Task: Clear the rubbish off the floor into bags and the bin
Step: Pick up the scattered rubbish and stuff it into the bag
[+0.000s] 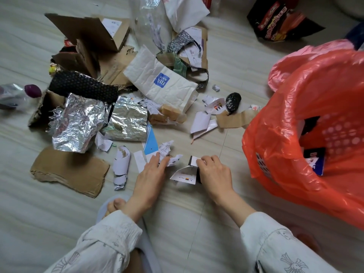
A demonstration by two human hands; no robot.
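With the left hand [152, 170] pinching crumpled paper [167, 154] and the right hand [213, 170] clamped on a small carton [184, 174], loose scraps may slip out before reaching the red-bagged bin [307, 123].

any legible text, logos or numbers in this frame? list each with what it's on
"HIA" in white on a blue square, seen upside down, on the white paper bag; small characters beside it too small to read.
Red and yellow print on the black snack bag: blurred.
White letters on the dark box inside the red-lined bin: partly hidden, unreadable.
Print on the small carton under the right hand, and on the shipping labels: too small.
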